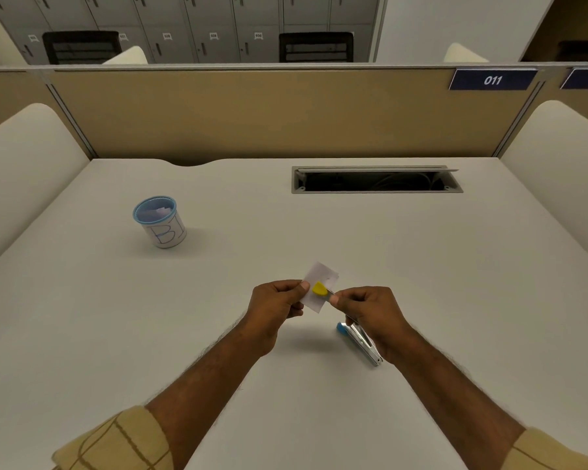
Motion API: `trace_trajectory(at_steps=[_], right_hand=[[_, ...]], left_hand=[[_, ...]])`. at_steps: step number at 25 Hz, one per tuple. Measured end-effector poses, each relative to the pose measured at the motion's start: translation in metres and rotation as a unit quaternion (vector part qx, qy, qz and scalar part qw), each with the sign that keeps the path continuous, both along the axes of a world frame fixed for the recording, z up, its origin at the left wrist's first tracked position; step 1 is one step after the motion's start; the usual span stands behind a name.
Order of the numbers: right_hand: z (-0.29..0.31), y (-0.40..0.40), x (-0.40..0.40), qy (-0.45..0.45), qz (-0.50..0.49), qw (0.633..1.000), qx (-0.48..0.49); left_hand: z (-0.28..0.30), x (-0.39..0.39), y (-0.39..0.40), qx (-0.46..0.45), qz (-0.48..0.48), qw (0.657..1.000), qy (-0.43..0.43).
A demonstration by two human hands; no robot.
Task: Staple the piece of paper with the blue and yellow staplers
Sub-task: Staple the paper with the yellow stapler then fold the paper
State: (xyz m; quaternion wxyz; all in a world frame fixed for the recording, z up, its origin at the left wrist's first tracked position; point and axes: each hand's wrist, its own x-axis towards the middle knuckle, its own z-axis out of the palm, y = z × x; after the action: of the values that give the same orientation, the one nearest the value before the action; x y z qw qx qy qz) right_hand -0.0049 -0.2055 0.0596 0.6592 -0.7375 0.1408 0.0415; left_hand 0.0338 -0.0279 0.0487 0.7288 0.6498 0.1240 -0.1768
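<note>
A small white piece of paper [319, 279] is held above the desk, pinched at its left edge by my left hand [275, 307]. My right hand [370, 313] grips the yellow stapler [319, 289], whose yellow tip lies over the paper's lower middle; most of its metal body is hidden in my fingers. The blue stapler [357, 340], metal with a blue tip, lies on the desk just below my right hand, partly covered by it.
A white cup [160, 222] with a blue rim and handwritten letters stands at the left with paper scraps inside. An open cable slot [375, 179] is set into the white desk [455, 283] at the back right. Partition panels enclose the desk.
</note>
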Motion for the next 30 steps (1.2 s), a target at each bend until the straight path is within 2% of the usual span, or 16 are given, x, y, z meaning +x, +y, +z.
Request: trace_trajectory(at_steps=[5, 13, 19, 24, 27, 30], right_hand=[[-0.001, 0.003, -0.003, -0.001, 0.028, 1.0, -0.005], [-0.002, 0.003, -0.003, -0.006, 0.041, 0.999, -0.009], [-0.004, 0.0, -0.005, 0.029, 0.048, 0.997, 0.045], [-0.008, -0.014, -0.004, 0.066, 0.05, 0.994, 0.066], [-0.014, -0.029, -0.001, 0.07, 0.018, 0.995, 0.072], [-0.023, -0.045, 0.003, 0.066, -0.05, 0.996, 0.031]], left_hand=[[0.005, -0.004, -0.004, -0.015, -0.092, 0.995, 0.019], [0.005, 0.0, -0.008, -0.058, -0.05, 0.995, 0.064], [0.005, 0.001, -0.004, -0.098, -0.083, 0.986, 0.103], [-0.001, 0.002, -0.003, -0.124, 0.006, 0.985, 0.119], [-0.001, 0.002, 0.0, -0.128, 0.014, 0.983, 0.127], [0.0, 0.002, 0.003, -0.121, 0.013, 0.985, 0.121]])
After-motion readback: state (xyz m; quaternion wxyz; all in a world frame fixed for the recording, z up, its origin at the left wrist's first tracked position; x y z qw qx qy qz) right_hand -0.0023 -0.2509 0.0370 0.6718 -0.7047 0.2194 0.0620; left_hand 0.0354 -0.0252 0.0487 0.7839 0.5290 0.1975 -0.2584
